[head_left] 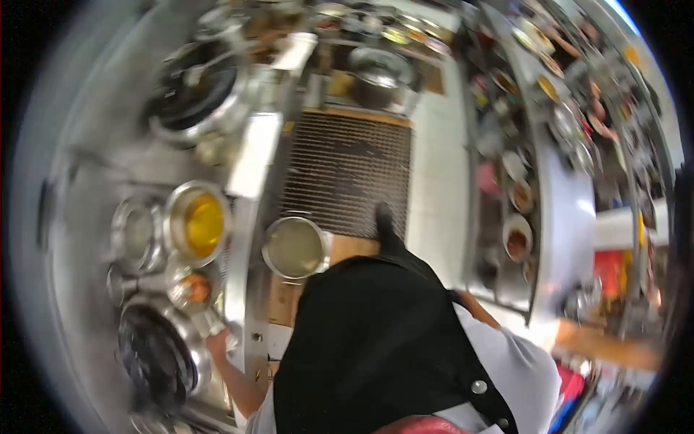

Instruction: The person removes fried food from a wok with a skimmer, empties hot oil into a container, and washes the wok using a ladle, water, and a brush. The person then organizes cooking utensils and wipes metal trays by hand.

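Note:
At the lower left, my left hand point(218, 343) is closed around the handle end of a small metal pan point(176, 289), with a white cloth point(231, 341) at the fingers. Orange-brown food point(196, 287) lies in this pan. Just below it sits a large wok point(155, 347) with a dark inside. Above the pan stands a metal pot point(173, 224) of yellow liquid, beside another round metal container point(135, 233). On my right side a bare forearm shows at the white sleeve, but my right hand is hidden.
A pot of cloudy liquid point(295, 248) stands low beside the counter edge. Ahead lies a dark grated floor mat point(347, 163). Shelves on the right hold several bowls point(517, 237). Another person's blurred arm point(607, 345) reaches in at the lower right. A second wok point(191, 94) sits farther up the counter.

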A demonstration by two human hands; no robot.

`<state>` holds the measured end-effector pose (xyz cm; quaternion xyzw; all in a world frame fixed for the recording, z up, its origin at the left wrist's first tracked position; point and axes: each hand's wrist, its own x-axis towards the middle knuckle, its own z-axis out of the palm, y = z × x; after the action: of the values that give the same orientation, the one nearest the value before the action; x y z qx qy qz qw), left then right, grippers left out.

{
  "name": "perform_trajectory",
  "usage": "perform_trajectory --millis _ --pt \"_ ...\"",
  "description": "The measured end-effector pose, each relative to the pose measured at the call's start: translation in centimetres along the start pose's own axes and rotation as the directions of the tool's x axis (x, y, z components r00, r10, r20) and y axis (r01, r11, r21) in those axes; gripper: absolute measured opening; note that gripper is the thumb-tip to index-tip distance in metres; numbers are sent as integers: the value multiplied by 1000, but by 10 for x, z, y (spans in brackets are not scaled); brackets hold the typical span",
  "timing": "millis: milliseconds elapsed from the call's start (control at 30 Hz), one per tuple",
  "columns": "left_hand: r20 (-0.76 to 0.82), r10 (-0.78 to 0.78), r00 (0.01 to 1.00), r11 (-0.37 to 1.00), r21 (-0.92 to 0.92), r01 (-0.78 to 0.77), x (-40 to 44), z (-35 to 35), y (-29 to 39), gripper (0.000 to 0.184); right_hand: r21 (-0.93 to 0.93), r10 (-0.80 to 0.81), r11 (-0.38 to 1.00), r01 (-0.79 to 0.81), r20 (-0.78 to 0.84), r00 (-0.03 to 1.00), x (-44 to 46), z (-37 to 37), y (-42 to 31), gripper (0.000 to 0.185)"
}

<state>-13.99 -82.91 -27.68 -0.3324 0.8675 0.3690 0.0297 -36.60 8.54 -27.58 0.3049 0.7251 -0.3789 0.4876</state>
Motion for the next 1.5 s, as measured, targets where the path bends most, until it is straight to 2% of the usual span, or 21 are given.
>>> perform_trajectory --millis 33,67,100,233,300,333,400,467,500,567,600,733,800,867,933,967,1067,1167,1267,1467,1500 --pt "-101 -299 949 954 7 301 -19 -7 62 41 -477 -178 849 227 145 973 7 -15 -23 41" --pt "-68 -385 920 890 -291 351 -29 -6 99 40 -266 -234 932 245 72 970 65 -29 7 46" --pt "-199 -393 898 920 -93 382 -32 0 104 38 -199 -77 979 51 -126 989 56 -28 -39 51" --pt "-254 -344 904 922 87 376 -39 26 147 39 -784 -316 615 84 -147 937 92 -57 -169 48" --pt "-239 -481 843 848 -368 380 -31 47 157 39 -759 -427 610 227 -74 901 62 -42 -274 48" --pt "-241 -491 837 839 -389 381 -25 55 171 39 -730 -565 573 372 -23 825 56 -36 -322 46" --pt "-162 -630 760 656 -634 409 -16 53 215 36 -840 -709 137 526 287 644 85 -33 -431 38" --pt "-143 -646 750 585 -723 366 -2 49 255 31 -832 -861 -2 555 283 422 91 -14 -544 31" --pt "-86 -680 728 459 -824 331 4 56 250 29 -776 -912 112 621 168 375 31 9 -611 29" --pt "-39 -679 734 323 -913 250 13 71 233 37 -677 -984 -35 735 153 95 -16 39 -733 30" --pt "-59 -695 717 328 -913 242 19 74 228 37 -604 -977 -215 767 121 -178 -29 54 -790 33" --pt "85 -646 759 -42 -996 76 29 70 248 44 -694 -798 -528 488 209 -566 -43 89 -1004 45" --pt "83 -641 763 -247 -964 -103 40 75 267 42 -907 -893 -378 187 305 -331 -38 108 -1077 55" --pt "27 -724 689 -123 -988 -91 54 76 312 39 -851 -897 -391 350 437 61 -23 117 -1123 71" --pt "-83 -751 655 137 -990 31 65 86 320 33 -832 -839 -407 377 504 204 -6 130 -1144 65" --pt "-107 -785 610 200 -976 87 65 86 328 31 -740 -879 -396 544 477 10 33 134 -1155 57" --pt "-322 -787 526 400 -916 38 61 88 339 42 -768 -918 -329 549 397 5 2 161 -1105 36" --pt "-286 -850 443 367 -924 107 46 90 335 43 -572 -887 -385 724 446 -119 -2 184 -1024 38" --pt "-354 -794 494 432 -900 49 24 86 339 32 -432 -803 -347 833 596 -25 -66 214 -915 38" --pt "-347 -719 602 430 -903 -6 -50 53 349 41 162 -463 -267 950 843 -274 -167 321 -721 69" --pt "-329 -721 610 433 -901 26 -61 47 350 42 83 -447 -259 962 873 -195 -189 338 -688 70"
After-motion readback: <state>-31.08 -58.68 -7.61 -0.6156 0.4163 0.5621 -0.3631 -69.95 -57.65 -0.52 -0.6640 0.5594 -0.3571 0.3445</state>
